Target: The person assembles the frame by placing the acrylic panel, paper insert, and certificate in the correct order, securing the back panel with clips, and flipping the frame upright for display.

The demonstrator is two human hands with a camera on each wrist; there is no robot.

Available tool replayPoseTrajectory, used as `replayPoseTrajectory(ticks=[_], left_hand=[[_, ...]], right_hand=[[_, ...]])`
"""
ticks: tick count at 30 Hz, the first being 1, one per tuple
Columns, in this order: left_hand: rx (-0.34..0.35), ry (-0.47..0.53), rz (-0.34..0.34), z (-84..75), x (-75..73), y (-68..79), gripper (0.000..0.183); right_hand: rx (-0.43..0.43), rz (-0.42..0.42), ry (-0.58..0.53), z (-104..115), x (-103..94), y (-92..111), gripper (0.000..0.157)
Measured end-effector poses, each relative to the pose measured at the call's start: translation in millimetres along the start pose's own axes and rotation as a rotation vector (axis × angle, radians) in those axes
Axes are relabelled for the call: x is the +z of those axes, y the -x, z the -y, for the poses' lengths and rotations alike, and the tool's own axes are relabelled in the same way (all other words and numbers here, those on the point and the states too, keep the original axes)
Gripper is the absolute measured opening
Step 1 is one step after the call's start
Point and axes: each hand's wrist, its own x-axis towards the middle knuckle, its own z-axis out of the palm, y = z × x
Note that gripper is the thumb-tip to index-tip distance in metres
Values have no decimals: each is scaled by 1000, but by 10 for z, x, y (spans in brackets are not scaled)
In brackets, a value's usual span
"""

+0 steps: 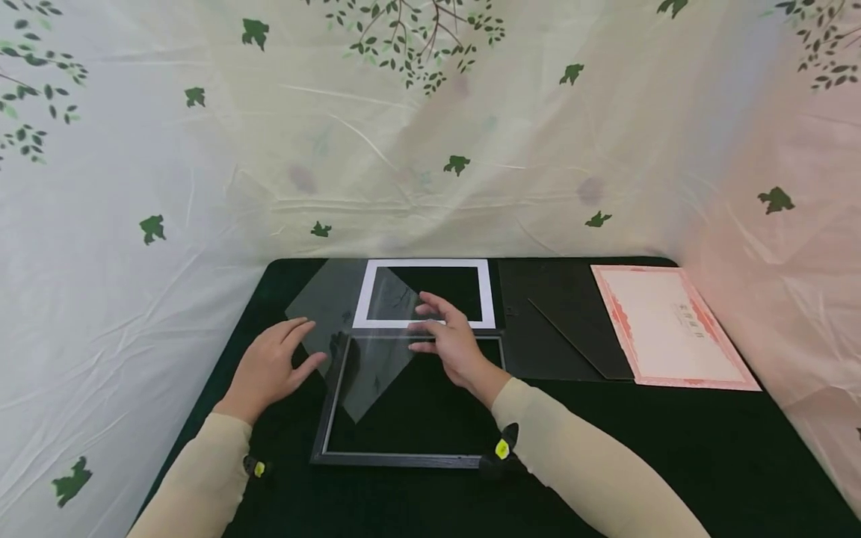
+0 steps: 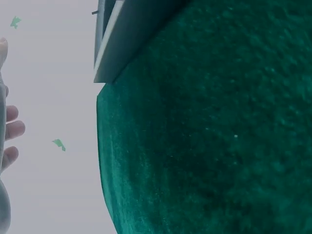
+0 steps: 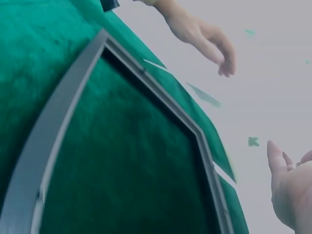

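Observation:
A clear sheet (image 1: 379,373), turned diagonally, hangs tilted over a dark picture frame (image 1: 397,459). My left hand (image 1: 269,366) holds its left edge, with thumb and fingers apart in the head view and fingertips close together in the right wrist view. At the opposite edge, my right hand (image 1: 457,347) holds the sheet between thumb and fingers. The green cloth shows through the frame's opening. Behind the frame lies a white mat (image 1: 424,324) with a rectangular window, partly seen through the sheet.
A black backing board (image 1: 538,299) with a slanting strip lies right of the mat. A pink-bordered certificate (image 1: 679,321) overlaps its right side. Dark green cloth (image 1: 605,448) covers the table. Pale curtains (image 1: 403,164) with leaf prints enclose the back and both sides.

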Motion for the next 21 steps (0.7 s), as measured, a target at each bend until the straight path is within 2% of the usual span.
replayPoseTrajectory(ticks=[3,5,11,14,18,21], left_hand=[[-17,3,-25,-11,-43,-19,78],[-38,17,-18,-31,-64,-41,78],[-188,113,135,-194,-103,-152,72],[-240,171,184,-281,-118,-208,74],[-250,222,215,-379,-126,-229,77],[-231,261,237,-466,-137,-225,80]], right_hand=[[-21,1,46,117,-191,72,48],[-27,2,73,192,-332,129,47],[-26,5,139,410,-761,334,44],[-37,30,155,517,-935,423,42],[-48,95,149,615,-1110,519,43],[-47,132,140,650,-1205,582,44]])
